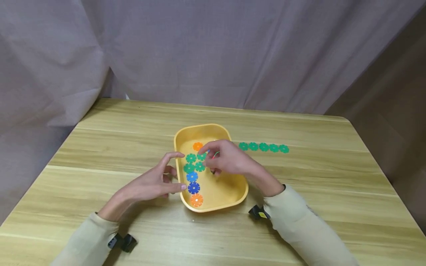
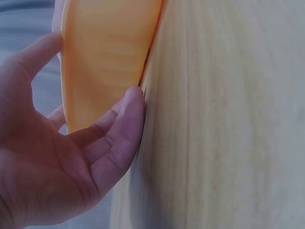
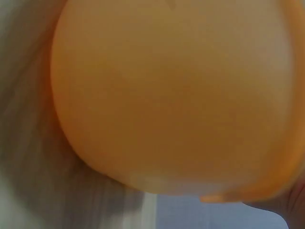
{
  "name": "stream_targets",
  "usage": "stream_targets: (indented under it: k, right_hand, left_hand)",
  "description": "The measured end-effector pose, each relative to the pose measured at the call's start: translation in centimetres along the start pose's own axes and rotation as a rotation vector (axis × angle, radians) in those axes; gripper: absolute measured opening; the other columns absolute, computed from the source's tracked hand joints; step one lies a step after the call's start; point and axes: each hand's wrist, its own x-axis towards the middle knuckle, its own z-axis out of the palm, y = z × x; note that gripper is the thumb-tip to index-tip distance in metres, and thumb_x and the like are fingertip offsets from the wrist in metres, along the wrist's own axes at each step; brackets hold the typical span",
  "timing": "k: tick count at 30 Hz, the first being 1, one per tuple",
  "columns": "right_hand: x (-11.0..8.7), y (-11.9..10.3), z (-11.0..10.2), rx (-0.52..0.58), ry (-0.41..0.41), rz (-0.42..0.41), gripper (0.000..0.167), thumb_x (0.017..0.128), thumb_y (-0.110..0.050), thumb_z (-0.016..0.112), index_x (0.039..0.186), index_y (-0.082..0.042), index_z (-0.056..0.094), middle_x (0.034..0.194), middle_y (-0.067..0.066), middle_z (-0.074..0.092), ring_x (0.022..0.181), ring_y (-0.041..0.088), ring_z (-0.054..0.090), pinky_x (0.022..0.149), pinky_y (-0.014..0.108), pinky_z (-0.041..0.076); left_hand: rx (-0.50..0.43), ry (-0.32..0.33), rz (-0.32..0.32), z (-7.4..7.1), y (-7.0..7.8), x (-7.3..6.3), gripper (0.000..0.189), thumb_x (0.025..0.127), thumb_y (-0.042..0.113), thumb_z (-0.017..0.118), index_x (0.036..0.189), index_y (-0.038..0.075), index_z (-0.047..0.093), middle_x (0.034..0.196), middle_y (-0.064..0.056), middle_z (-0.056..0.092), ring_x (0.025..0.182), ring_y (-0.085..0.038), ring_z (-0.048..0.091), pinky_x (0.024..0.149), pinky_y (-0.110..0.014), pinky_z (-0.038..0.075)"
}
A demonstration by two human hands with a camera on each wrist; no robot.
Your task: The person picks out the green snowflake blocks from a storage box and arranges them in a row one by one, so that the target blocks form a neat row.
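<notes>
A yellow plastic tray (image 1: 219, 192) rests on the table, with several flower-shaped plastic discs lying flat along its left side: green discs (image 1: 190, 158), a light blue disc (image 1: 192, 177), a dark blue disc (image 1: 194, 188) and an orange disc (image 1: 196, 200). Another orange disc (image 1: 198, 146) lies nearer the far end. My left hand (image 1: 156, 181) holds the tray's left rim; in the left wrist view its fingers (image 2: 126, 129) lie against the outer wall. Over the tray, my right hand (image 1: 227, 157) has curled fingers, with bits of red, blue and green disc showing between them, mostly hidden.
Right of the tray, several green discs (image 1: 264, 147) form a straight row on the wooden table (image 1: 319, 207). A grey curtain (image 1: 199, 55) hangs behind the table's far edge. The right wrist view shows the tray's outer wall (image 3: 171, 105) up close.
</notes>
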Motion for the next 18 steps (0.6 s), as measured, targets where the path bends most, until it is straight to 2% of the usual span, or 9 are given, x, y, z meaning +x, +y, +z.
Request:
stream_targets:
  k: [4,11,18]
  right_hand:
    - [0.9,0.3,0.5,-0.048,-0.012,-0.007,0.035,0.094,-0.002,0.069,0.128,-0.002,0.070,0.087,0.009,0.068,0.063,0.021,0.068,0.061,0.033,0.060]
    - [1.9,1.0,1.2,-0.256,0.024,-0.003,0.030,0.094,-0.008,0.076,0.123,-0.007,0.075,0.086,0.002,0.073,0.068,0.012,0.064,0.064,0.024,0.051]
    - [2.0,1.0,1.5,-0.315,0.038,0.047,0.030,0.092,-0.007,0.079,0.122,-0.010,0.075,0.082,0.001,0.071,0.066,0.013,0.063,0.062,0.024,0.049]
  left_hand:
    - [0.003,-0.003,-0.005,0.0,0.0,0.1,0.088,0.093,0.030,0.083,0.159,0.030,0.025,0.117,-0.019,0.060,0.078,-0.027,0.066,0.064,-0.037,0.057]
    - [-0.003,-0.005,-0.002,0.3,-0.1,0.1,0.088,0.093,0.030,0.083,0.159,0.030,0.025,0.117,-0.019,0.060,0.078,-0.027,0.065,0.063,-0.037,0.057]
    - [0.003,-0.002,-0.016,0.2,0.3,0.1,0.088,0.093,0.031,0.083,0.159,0.030,0.025,0.118,-0.019,0.059,0.079,-0.027,0.065,0.064,-0.037,0.057]
